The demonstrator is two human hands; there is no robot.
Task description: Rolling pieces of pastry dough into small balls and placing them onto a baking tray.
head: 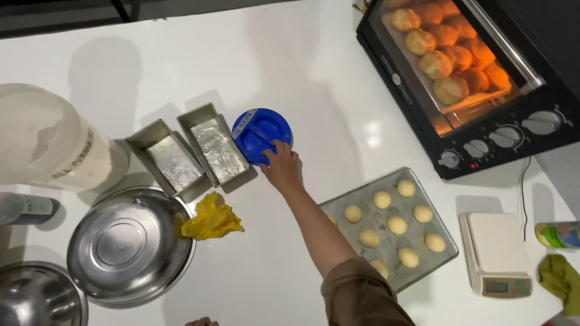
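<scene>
My right hand (281,166) reaches forward across the white counter (314,78), and its fingers grip the near edge of a round blue lid (260,130) that lies flat. The lid sits just right of two greased rectangular loaf pans (193,151). A brown sleeve covers my upper arm at the bottom of the view. Only a sliver of my left hand (202,322) shows at the bottom edge, and what it holds is hidden. A baking tray (417,265) with several pale dough balls lies right of my forearm.
A black countertop oven (483,139) at the top right holds a tray of browned buns. A large flour tub (48,145), two steel bowls (130,244) and a yellow cloth (211,218) are on the left. A white scale (496,253), a green cloth (562,281) and a can (559,234) are on the right.
</scene>
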